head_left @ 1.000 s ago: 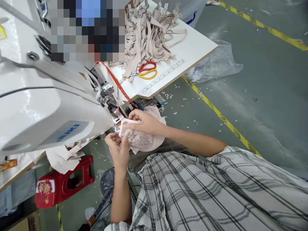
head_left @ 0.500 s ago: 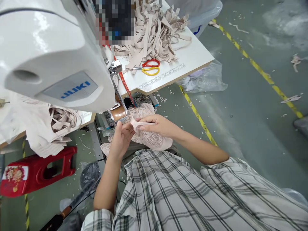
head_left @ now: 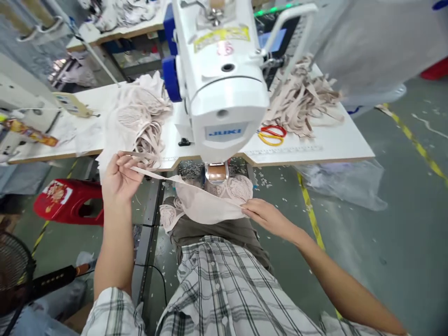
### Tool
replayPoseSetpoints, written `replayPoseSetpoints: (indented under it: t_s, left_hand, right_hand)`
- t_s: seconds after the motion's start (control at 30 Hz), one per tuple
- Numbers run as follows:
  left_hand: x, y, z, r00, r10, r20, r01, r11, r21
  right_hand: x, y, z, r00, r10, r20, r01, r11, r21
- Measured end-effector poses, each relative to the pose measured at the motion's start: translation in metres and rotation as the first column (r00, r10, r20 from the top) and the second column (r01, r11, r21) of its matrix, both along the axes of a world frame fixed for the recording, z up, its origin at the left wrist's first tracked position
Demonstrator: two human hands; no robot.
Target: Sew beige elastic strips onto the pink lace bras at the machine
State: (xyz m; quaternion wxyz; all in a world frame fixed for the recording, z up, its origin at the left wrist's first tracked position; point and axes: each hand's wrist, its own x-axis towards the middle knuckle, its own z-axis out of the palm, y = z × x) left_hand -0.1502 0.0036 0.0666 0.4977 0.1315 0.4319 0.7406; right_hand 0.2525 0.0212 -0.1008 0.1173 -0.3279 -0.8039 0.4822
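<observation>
A pale pink lace garment (head_left: pixel 210 205), which looks like a bra, hangs stretched over the lap below the sewing machine (head_left: pixel 229 112). My left hand (head_left: pixel 122 177) is raised at the left, its fingers closed on a narrow pale strap (head_left: pixel 150 174) that runs taut to the garment. At the other end, my right hand (head_left: pixel 266 214) pinches the garment's edge. Rounded lace parts (head_left: pixel 240 189) lie under the machine's front arm (head_left: pixel 216 172), and another lace part drapes at the left of the lap.
Red-and-yellow scissors (head_left: pixel 272 135) lie on the white table (head_left: pixel 350 147) beside piled beige straps (head_left: pixel 301 100). More lace pieces (head_left: pixel 131 114) are heaped left of the machine. A red stool (head_left: pixel 70 200) stands below left, near a black fan (head_left: pixel 14 266). Plastic bags (head_left: pixel 343 182) rest on the floor.
My hands were close together at the garment; now they are far apart, the left out to the left with the strap, stretching it. The view has turned left.
</observation>
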Motion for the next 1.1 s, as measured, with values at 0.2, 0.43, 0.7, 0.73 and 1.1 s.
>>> replayPoseSetpoints:
  t_s: [0.2,0.43,0.7,0.73,1.1]
  left_hand:
    - [-0.093,-0.019,-0.022,0.953,0.3,-0.039,-0.299,0.954,0.025]
    - [-0.082,-0.025,-0.05,0.915,0.11,-0.389,-0.176,0.975,-0.139]
    - [0.127,-0.042,-0.111,0.47,-0.694,-0.546,0.496,0.719,-0.488]
    - [0.139,-0.045,-0.111,0.381,-0.719,-0.581,0.511,0.687,-0.516]
    - [0.139,-0.042,-0.135,-0.054,-0.672,-0.738,0.364,0.675,-0.642]
  right_hand:
    - [0.005,-0.001,-0.005,0.956,-0.293,-0.002,0.281,0.919,-0.278]
    - [-0.015,-0.023,-0.027,0.448,-0.867,-0.219,0.825,0.495,-0.271]
    - [-0.066,-0.018,0.003,0.955,-0.282,-0.093,0.231,0.903,-0.362]
    - [-0.067,-0.016,0.009,0.961,-0.266,-0.079,0.22,0.904,-0.368]
    - [-0.05,0.008,0.003,0.984,-0.177,0.038,0.179,0.929,-0.323]
